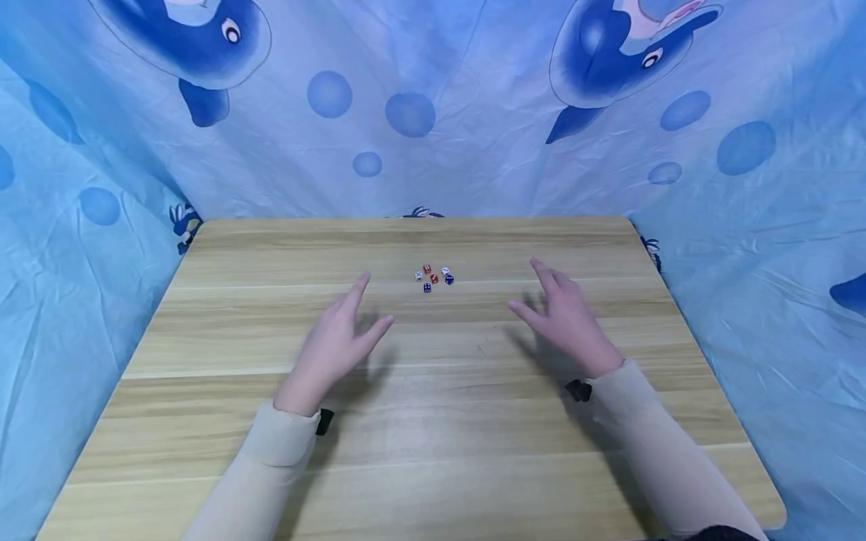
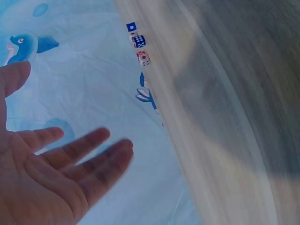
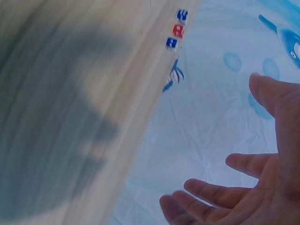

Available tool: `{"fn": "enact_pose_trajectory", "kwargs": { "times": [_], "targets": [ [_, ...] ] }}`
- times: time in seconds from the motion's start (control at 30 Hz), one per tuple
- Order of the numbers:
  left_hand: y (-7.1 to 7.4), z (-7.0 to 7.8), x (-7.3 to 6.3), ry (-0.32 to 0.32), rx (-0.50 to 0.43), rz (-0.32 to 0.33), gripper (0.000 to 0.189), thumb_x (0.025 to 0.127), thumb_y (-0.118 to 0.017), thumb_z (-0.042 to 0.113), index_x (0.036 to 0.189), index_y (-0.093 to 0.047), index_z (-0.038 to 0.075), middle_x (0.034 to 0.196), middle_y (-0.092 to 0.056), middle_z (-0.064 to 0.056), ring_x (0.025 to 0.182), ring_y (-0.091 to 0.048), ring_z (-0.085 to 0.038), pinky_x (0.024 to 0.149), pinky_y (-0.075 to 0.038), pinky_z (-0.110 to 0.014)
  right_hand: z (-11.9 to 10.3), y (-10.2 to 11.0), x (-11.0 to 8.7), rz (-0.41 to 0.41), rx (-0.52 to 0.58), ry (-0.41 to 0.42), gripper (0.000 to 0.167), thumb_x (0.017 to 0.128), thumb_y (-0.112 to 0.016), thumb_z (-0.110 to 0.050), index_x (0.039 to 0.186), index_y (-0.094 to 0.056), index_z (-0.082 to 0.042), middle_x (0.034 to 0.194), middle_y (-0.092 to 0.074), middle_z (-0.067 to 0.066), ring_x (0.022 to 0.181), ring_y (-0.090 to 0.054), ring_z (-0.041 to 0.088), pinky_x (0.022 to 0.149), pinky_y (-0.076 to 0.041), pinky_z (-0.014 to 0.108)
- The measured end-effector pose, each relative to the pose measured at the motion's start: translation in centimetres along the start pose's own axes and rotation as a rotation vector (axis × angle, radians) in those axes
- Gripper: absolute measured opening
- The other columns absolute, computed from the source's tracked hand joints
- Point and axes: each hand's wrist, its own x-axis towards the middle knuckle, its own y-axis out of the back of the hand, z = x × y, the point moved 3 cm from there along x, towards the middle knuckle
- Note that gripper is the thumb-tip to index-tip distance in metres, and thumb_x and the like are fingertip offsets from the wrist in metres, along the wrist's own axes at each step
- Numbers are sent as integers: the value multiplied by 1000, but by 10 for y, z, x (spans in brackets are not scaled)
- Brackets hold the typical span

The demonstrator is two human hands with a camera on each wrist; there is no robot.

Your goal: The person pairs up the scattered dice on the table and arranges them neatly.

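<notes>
Several small dice lie in a loose cluster beyond the middle of the wooden table: two red dice (image 1: 427, 269), two white dice (image 1: 419, 276) and two blue dice (image 1: 427, 288). To the near left of them, my left hand (image 1: 334, 342) hovers over the tabletop, thumb and fingers spread and holding nothing. My right hand (image 1: 568, 319) is likewise spread in the air on the right, apart from the dice. In the left wrist view a blue die (image 2: 139, 41) shows past the left hand (image 2: 61, 173); a red die (image 3: 178, 31) appears in the right wrist view, with the right hand (image 3: 234, 187) below it.
The wooden table (image 1: 433, 421) has rounded corners. A blue sheet (image 1: 473, 173) with dolphin and bubble prints hangs behind it and along both sides. Dark bands (image 1: 325, 422) sit at both wrists, by the pale sleeves (image 1: 250, 466).
</notes>
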Motion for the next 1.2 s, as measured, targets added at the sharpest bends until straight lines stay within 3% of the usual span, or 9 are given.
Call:
{"fn": "enact_pose_trajectory", "kwargs": {
  "times": [0.17,0.3,0.4,0.57,0.67,0.77,1.2],
  "targets": [
    [-4,-1,7,3,-79,-34,85,98,-62,54,164,-19,22,141,-55,-20,125,-54,-40,101,-44,-58,-5,-8,5,-10,45,21,89,96,-62,-60,162,-25,-13,153,-36,31,138,-33,51,108,-30,65],
    [-8,0,13,10,-119,-61,81,99,-64,49,163,-24,19,128,-63,-18,109,-63,-38,90,-51,-54,-8,-14,9,-39,85,9,86,96,-62,-59,162,-26,-17,156,-36,22,141,-32,45,109,-30,63],
    [-8,3,19,-3,-133,-66,80,99,-64,48,161,-28,16,123,-65,-18,101,-66,-35,85,-54,-50,-11,-18,14,-54,118,7,83,97,-64,-54,162,-27,-18,153,-42,21,135,-41,42,105,-36,61],
    [-11,7,26,-17,-209,-68,74,99,-68,41,159,-34,13,112,-68,-14,85,-67,-23,75,-56,-42,-15,-23,22,-78,173,4,81,96,-67,-52,160,-32,-18,121,-64,18,106,-61,30,91,-50,51],
    [-14,8,29,-15,-266,-81,72,99,-68,38,157,-36,11,104,-69,-9,80,-66,-18,71,-56,-38,-18,-27,25,-81,191,6,77,96,-67,-51,158,-37,-16,97,-67,9,85,-62,23,79,-52,42],
    [-18,9,32,-4,-292,-90,71,99,-69,35,157,-37,10,98,-69,-5,77,-66,-17,69,-56,-35,-19,-29,27,-74,207,3,75,96,-68,-50,155,-42,-13,86,-64,4,75,-59,21,72,-50,39],
    [-30,9,51,97,-339,-59,61,95,-74,24,149,-50,7,77,-65,-6,61,-61,-21,56,-53,-37,-34,-42,43,-96,267,13,69,97,-70,-42,154,-45,-14,83,-67,2,71,-62,19,67,-53,37]
  ]
}}
